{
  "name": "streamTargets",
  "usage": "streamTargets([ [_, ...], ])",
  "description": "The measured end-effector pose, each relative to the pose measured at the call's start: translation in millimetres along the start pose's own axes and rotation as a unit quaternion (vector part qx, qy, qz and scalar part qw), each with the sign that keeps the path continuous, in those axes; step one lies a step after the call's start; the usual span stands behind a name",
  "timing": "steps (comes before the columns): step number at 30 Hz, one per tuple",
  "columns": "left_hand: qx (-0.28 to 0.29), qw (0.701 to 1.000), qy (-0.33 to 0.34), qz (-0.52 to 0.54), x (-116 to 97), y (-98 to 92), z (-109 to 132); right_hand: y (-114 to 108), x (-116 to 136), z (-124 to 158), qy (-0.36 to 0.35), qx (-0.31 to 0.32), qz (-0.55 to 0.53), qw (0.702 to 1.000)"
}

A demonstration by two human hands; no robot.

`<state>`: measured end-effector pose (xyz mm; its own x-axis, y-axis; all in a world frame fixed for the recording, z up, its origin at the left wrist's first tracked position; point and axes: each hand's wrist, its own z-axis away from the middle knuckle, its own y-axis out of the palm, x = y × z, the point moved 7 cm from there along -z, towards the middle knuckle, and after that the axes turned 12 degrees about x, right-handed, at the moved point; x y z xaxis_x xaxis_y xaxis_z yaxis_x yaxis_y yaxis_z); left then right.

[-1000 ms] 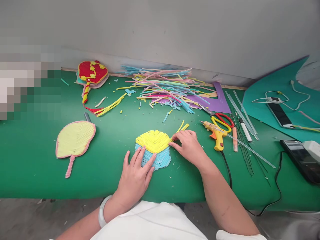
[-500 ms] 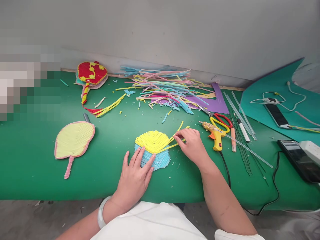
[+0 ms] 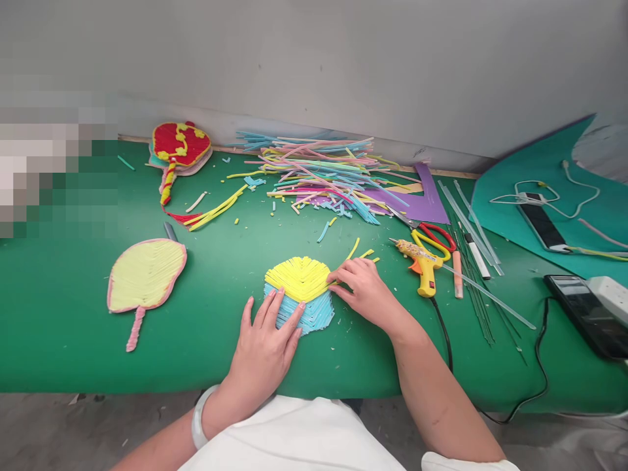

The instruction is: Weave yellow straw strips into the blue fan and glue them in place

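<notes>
A small fan-shaped piece (image 3: 299,278) lies on the green table, its upper part covered with yellow pipe cleaners in a V pattern and its lower part with light blue ones (image 3: 316,315). Spread and flat, the fingers of my left hand (image 3: 267,340) press on the blue part and the lower yellow edge. At the right edge of the piece, my right hand (image 3: 366,288) pinches the yellow pipe cleaners. Their loose ends (image 3: 354,248) stick out beyond my fingers to the upper right. My right fingertips partly cover the strips they grip.
A loose pile of coloured pipe cleaners (image 3: 318,167) lies at the back. To the right are a yellow glue gun (image 3: 424,265), scissors (image 3: 436,237), glue sticks (image 3: 473,222) and a phone (image 3: 583,311). A leaf-shaped fan (image 3: 147,275) and a red fan (image 3: 179,144) lie left.
My right hand has slid left and slightly down along the yellow pipe cleaners, from their outer ends to the edge of the piece. My left hand has stayed in place.
</notes>
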<state>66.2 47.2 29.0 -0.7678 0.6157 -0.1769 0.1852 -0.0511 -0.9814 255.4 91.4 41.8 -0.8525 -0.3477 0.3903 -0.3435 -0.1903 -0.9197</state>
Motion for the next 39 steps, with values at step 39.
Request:
streamTargets([
  [39,0.014,1.0,-0.01,0.013,0.8,1.8,2.2,3.2,0.3,-2.7,-0.002,-0.017,-0.031,0.999],
])
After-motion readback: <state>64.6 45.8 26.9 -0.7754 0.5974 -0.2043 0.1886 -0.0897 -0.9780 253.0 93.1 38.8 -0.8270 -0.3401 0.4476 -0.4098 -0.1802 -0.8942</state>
